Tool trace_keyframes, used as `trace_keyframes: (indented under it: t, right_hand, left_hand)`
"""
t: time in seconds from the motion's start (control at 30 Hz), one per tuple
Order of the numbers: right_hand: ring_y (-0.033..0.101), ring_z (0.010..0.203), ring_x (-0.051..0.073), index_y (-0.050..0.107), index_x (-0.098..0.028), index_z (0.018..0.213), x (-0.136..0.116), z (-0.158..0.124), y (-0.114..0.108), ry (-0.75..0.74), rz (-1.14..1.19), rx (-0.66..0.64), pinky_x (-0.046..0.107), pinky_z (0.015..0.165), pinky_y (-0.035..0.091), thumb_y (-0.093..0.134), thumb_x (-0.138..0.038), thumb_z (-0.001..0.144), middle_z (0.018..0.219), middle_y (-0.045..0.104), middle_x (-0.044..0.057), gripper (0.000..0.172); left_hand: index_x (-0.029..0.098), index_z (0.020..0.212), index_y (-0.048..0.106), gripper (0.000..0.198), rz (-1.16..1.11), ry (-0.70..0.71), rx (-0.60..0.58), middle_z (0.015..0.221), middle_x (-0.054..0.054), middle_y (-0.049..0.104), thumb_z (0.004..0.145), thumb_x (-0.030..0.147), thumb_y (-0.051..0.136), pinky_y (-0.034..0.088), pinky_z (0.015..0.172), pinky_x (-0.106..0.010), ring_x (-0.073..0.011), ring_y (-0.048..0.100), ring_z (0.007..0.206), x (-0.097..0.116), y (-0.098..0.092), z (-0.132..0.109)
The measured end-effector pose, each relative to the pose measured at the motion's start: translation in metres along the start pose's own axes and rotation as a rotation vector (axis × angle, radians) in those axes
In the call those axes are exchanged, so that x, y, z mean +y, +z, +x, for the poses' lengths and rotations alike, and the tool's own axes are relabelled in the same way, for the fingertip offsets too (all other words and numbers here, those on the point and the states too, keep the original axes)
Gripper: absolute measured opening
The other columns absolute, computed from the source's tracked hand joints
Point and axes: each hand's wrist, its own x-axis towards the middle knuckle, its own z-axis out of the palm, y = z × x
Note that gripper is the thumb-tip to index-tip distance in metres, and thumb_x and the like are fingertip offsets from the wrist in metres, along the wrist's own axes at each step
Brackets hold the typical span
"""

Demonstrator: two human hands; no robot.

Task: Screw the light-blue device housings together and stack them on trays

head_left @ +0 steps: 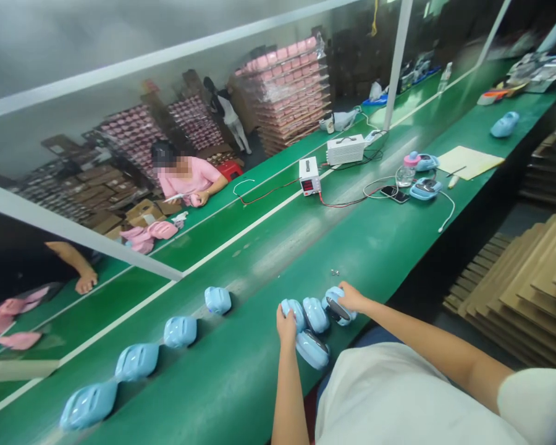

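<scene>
Looking down: a person in a white top stands at a long green conveyor surface [241, 371] that runs from lower left to upper right of the frame.
Left hand: the left hand [286, 326], at bottom centre, is closed over the top of a pale blue plastic shell [295, 311].
Right hand: the right hand [351, 298], just right of it, grips a blue shell with a dark oval window [336, 307] from above.
Cluster: two more blue shells sit against these, one between the hands [315, 314], one nearer the body [312, 349]; all four touch or nearly touch at the surface's near edge.
Row on the belt: four single blue shells [134, 361] lie spaced apart in a diagonal line toward the lower left.
Step in hand: judging by the grips, the pieces are being gathered or sorted at the near edge; both hands are loaded.
Next move calls for: lifting without knocking the loose neighbours off the edge.
Elsewhere: a co-worker in pink [185, 176] sits across the belt at centre left beside pink shells [151, 233]; a small power supply [309, 176] stands mid-belt.
</scene>
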Motion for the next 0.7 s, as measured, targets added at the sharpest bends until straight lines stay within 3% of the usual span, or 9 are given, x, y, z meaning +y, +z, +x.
trace_keyframes:
  t: [0.13,0.23,0.37,0.53,0.7]
  right_hand:
    - [0.051,0.05,0.009,0.049,-0.017,0.093,-0.016,0.001,0.018,0.063,0.242,-0.025,0.019,0.047,0.038,0.057,-0.011,0.074,0.064,0.054,-0.004,0.021]
    - [0.049,0.049,0.008,0.051,-0.014,0.094,-0.022,0.001,0.031,0.084,0.327,-0.013,0.02,0.047,0.041,0.055,-0.013,0.082,0.066,0.054,-0.004,0.013]
    - [0.057,0.07,0.011,0.057,-0.012,0.095,-0.017,0.007,0.04,0.061,0.365,-0.028,0.027,0.062,0.05,0.054,-0.028,0.089,0.085,0.059,0.002,0.017]
    - [0.056,0.075,0.013,0.058,-0.012,0.094,0.001,0.016,0.041,0.052,0.346,-0.003,0.029,0.069,0.047,0.058,-0.021,0.085,0.085,0.059,0.002,0.013]
    - [0.052,0.068,0.013,0.056,-0.012,0.099,0.03,0.004,0.028,0.081,0.317,0.137,0.024,0.064,0.039,0.054,-0.011,0.078,0.075,0.056,0.001,0.021]
  left_hand:
    - [0.015,0.122,0.036,0.055,0.247,0.044,0.116,0.118,-0.018,0.051,0.077,0.036,0.059,0.04,0.092,-0.04,-0.0273,0.054,0.11,-0.004,-0.021,-0.035]
    - [0.014,0.112,0.039,0.058,0.376,-0.012,0.062,0.092,-0.016,0.062,0.069,0.043,0.064,0.044,0.08,-0.044,-0.0331,0.062,0.09,-0.019,-0.023,-0.069]
    - [0.019,0.098,0.039,0.032,0.479,-0.035,0.037,0.074,-0.008,0.061,0.074,0.033,0.055,0.045,0.073,-0.039,-0.0301,0.064,0.077,-0.039,-0.026,-0.094]
    - [0.025,0.096,0.035,0.022,0.517,-0.034,0.098,0.082,-0.005,0.061,0.08,0.032,0.048,0.045,0.073,-0.032,-0.0236,0.064,0.079,-0.04,-0.058,-0.086]
    - [0.017,0.105,0.04,0.026,0.615,-0.016,0.102,0.091,-0.008,0.057,0.087,0.035,0.042,0.046,0.077,-0.033,-0.0229,0.062,0.085,-0.013,-0.092,-0.06]
